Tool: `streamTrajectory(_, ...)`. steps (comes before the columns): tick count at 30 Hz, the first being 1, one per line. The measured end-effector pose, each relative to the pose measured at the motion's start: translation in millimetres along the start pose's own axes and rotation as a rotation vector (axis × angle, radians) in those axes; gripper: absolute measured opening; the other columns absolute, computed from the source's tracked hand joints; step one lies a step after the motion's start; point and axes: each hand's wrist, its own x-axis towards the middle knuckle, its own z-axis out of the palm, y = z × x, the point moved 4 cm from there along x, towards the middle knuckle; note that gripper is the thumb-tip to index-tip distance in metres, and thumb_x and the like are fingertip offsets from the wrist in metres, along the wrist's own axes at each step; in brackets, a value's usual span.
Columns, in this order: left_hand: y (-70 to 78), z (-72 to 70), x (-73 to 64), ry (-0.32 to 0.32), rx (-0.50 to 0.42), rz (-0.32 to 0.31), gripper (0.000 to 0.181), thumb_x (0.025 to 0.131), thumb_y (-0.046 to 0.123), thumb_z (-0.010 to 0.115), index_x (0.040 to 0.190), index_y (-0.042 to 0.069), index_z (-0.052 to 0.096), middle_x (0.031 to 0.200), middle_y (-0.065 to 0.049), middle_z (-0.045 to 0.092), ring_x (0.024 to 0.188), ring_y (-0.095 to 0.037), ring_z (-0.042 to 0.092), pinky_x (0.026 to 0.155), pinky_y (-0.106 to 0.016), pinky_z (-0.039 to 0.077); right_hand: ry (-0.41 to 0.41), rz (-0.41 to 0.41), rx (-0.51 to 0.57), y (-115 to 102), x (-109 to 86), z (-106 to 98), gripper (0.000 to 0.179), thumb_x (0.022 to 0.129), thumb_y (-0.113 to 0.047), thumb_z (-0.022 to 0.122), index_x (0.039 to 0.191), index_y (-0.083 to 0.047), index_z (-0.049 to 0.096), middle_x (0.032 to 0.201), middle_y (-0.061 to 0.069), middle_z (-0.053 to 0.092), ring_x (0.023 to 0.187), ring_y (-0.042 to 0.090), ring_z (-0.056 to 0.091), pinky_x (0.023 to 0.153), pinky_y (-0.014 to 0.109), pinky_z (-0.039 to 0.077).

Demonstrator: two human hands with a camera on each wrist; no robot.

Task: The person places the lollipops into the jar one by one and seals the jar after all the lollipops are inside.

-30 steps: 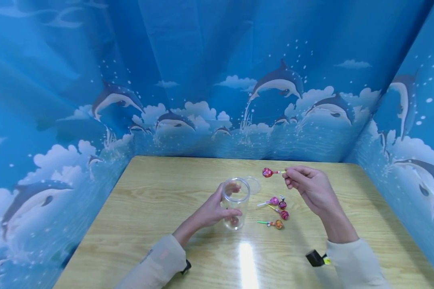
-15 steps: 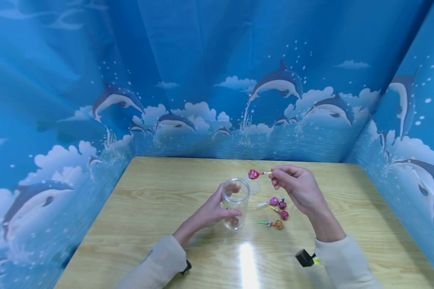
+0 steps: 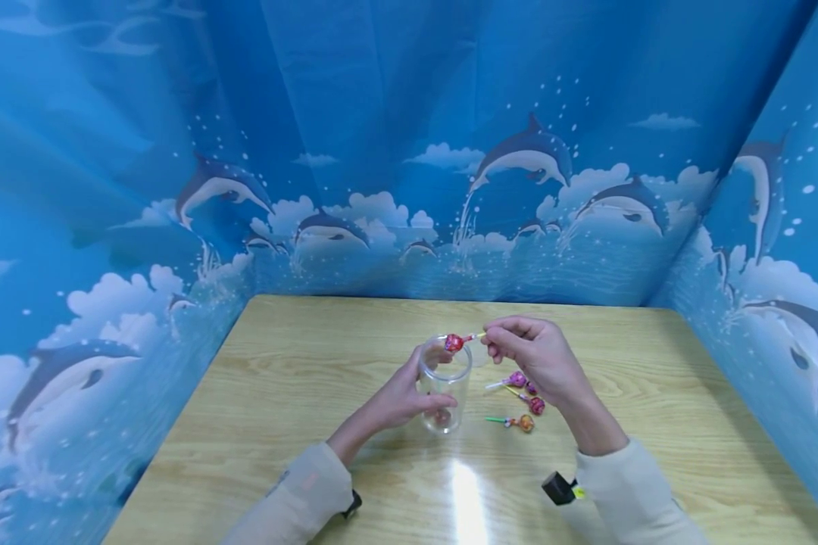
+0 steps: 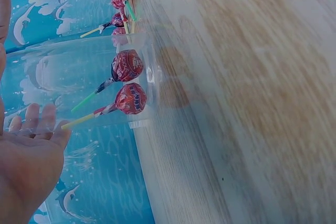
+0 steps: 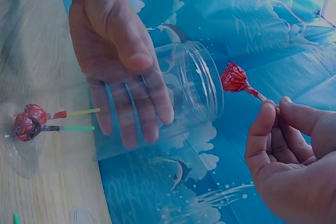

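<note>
My left hand [image 3: 397, 397] grips a clear plastic jar [image 3: 460, 390] standing upright on the table, thumb on the near side and fingers around the far side. The jar's mouth is open. Two wrapped lollipops lie at its bottom, one with a green stick [image 4: 85, 102] and one with a yellow stick [image 4: 79, 121]. My right hand [image 3: 544, 362] pinches a red-wrapped lollipop [image 5: 234, 78] by the end of its pale yellow stick. Its candy head overlaps the jar's rim in the head view and sits just outside the mouth in the right wrist view.
Right of the jar lie several loose lollipops, among them an orange one [image 3: 526, 423], a pink one [image 3: 516, 379] and a dark red one [image 3: 536, 406]. A clear round lid [image 5: 82, 216] lies flat behind the jar. Dolphin-print curtains [image 3: 382, 151] rise behind the wooden table [image 3: 300, 356].
My right hand has moved left with the red lollipop, from beyond the loose lollipops to over the jar's rim. The left hand and jar have stayed in place.
</note>
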Motion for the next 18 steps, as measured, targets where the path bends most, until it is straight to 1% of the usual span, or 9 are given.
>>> streamTrajectory(4,-0.1,-0.1,-1.0,0.005,-0.004,-0.034,0.091,0.083,0.017,0.088,0.157,0.019,0.033,0.152,-0.009,0.051,0.143,-0.032,0.044,0.119,-0.059,0.029,0.012,-0.005,-0.163,-1,0.7,4,0.030,0.102,-0.021,0.068,0.114,0.007,0.070,0.091,0.007,0.071,0.078,0.018,0.064,0.076,0.030,0.059)
streamTrajectory(7,-0.5,-0.4,-1.2,0.007,-0.012,-0.034,0.094,0.083,0.016,0.088,0.158,0.019,0.031,0.153,-0.009,0.050,0.143,-0.035,0.044,0.119,-0.059,0.030,0.013,-0.019,-0.247,-3,1.4,8,0.032,0.102,-0.026,0.068,0.114,0.004,0.072,0.093,0.012,0.071,0.080,0.021,0.065,0.075,0.031,0.059)
streamTrajectory(11,-1.1,-0.5,-1.1,0.002,-0.029,-0.011,0.095,0.083,0.016,0.088,0.158,0.016,0.031,0.151,-0.011,0.051,0.141,-0.041,0.045,0.118,-0.060,0.031,0.004,-0.026,-0.302,-5,3.3,13,0.031,0.102,-0.031,0.068,0.113,-0.003,0.075,0.095,0.021,0.070,0.080,0.022,0.066,0.071,0.031,0.057)
streamTrajectory(13,-1.6,-0.6,-1.1,0.000,-0.027,-0.007,0.094,0.083,0.017,0.088,0.158,0.016,0.031,0.150,-0.010,0.052,0.140,-0.041,0.046,0.118,-0.061,0.031,-0.006,-0.030,-0.319,-6,4.7,15,0.030,0.102,-0.031,0.068,0.113,-0.005,0.076,0.096,0.024,0.069,0.079,0.023,0.065,0.071,0.031,0.057)
streamTrajectory(15,-1.9,-0.6,-1.2,-0.001,-0.026,-0.006,0.094,0.084,0.017,0.088,0.158,0.016,0.031,0.149,-0.009,0.054,0.139,-0.041,0.047,0.118,-0.062,0.031,-0.018,-0.036,-0.337,-7,6.0,18,0.028,0.103,-0.031,0.067,0.114,-0.007,0.076,0.096,0.023,0.070,0.079,0.023,0.065,0.071,0.031,0.057)
streamTrajectory(17,-2.0,-0.7,-1.5,-0.001,-0.020,-0.015,0.094,0.084,0.019,0.087,0.158,0.016,0.030,0.148,-0.009,0.054,0.139,-0.041,0.047,0.118,-0.062,0.031,-0.034,-0.049,-0.353,-8,7.3,20,0.027,0.103,-0.029,0.066,0.115,-0.007,0.077,0.095,0.022,0.070,0.078,0.024,0.064,0.071,0.032,0.057)
streamTrajectory(18,-2.3,-0.7,-1.8,-0.001,-0.019,-0.025,0.094,0.084,0.019,0.087,0.159,0.017,0.030,0.148,-0.008,0.055,0.139,-0.040,0.047,0.117,-0.062,0.031,-0.042,-0.055,-0.360,-8,7.8,22,0.027,0.103,-0.029,0.066,0.115,-0.007,0.077,0.094,0.020,0.071,0.078,0.025,0.064,0.071,0.032,0.057)
